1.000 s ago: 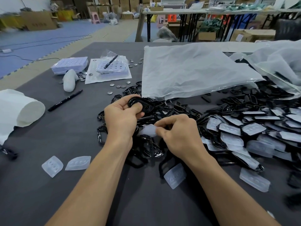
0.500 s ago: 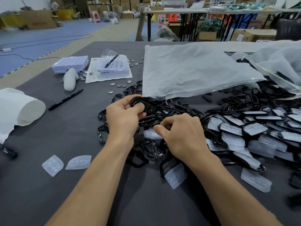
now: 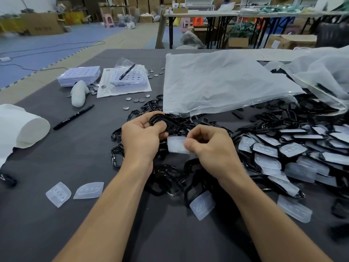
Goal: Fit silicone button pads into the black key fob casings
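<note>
A silicone pad (image 3: 177, 145), pinched in the right hand (image 3: 209, 146), hangs just beside the black casing (image 3: 160, 120) gripped in the left hand (image 3: 141, 137), not yet seated. Fitted fobs (image 3: 283, 150) crowd the table (image 3: 75, 157) to the right, while a heap of empty casings (image 3: 166, 178) and 2 loose pads (image 3: 88, 190) wait.

1. The left grip (image 3: 141, 138), knuckles up, curls fingers and thumb round a black plastic key fob casing (image 3: 160, 119).
2. The right grip (image 3: 209, 146) pinches a translucent white silicone button pad (image 3: 176, 145) at its fingertips.
3. Both bare forearms reach in from below.
</note>
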The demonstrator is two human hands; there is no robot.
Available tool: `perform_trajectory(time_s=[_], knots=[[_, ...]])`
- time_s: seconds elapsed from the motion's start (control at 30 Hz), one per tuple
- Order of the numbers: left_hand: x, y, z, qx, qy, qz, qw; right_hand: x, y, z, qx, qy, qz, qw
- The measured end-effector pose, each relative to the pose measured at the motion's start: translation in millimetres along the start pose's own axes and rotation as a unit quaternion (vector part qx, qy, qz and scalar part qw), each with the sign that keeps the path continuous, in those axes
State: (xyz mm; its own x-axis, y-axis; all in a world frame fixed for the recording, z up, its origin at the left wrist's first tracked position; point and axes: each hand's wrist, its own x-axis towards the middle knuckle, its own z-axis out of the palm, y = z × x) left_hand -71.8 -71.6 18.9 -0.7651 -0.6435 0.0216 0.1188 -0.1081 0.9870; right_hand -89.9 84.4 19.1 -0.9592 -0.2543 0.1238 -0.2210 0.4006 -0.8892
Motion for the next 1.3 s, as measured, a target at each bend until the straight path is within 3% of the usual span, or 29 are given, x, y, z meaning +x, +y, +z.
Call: perform_trajectory(time_s=[0.13, 0.3, 0.47, 0.67, 0.73, 0.87, 1.03, 1.17, 1.3], knots=[[-2, 0, 1, -0.004, -0.005, -0.002, 1.000, -1, 3, -6, -0.105, 0.005, -0.011, 0.994], [-1, 0, 1, -0.005, -0.001, -0.002, 1.000, 0, 0, 2, 0.103, -0.027, 0.089, 0.990], [-1, -1, 1, 0.000, -0.006, -0.004, 1.000, 2, -4, -4, 0.204, -0.025, 0.100, 0.973], [-3, -2, 4, -0.001, -0.020, -0.018, 1.000, 4, -4, -18, 0.314, 0.045, 0.116, 0.941], [-5, -2, 6, -0.001, -0.035, -0.023, 0.999, 4, -3, -19, 0.307, 0.076, 0.078, 0.946], [-13, -3, 12, 0.012, -0.079, -0.027, 0.996, 0, -1, -12, 0.173, 0.098, -0.015, 0.980], [-20, -2, 14, 0.009, -0.121, -0.020, 0.992, -1, 0, -6, 0.164, 0.111, -0.023, 0.980], [-20, -2, 14, 0.005, -0.132, -0.027, 0.991, 1, 1, -7, 0.197, 0.112, 0.000, 0.974], [-18, -3, 14, 0.005, -0.114, -0.041, 0.993, 7, 2, -11, 0.313, 0.120, 0.044, 0.941]])
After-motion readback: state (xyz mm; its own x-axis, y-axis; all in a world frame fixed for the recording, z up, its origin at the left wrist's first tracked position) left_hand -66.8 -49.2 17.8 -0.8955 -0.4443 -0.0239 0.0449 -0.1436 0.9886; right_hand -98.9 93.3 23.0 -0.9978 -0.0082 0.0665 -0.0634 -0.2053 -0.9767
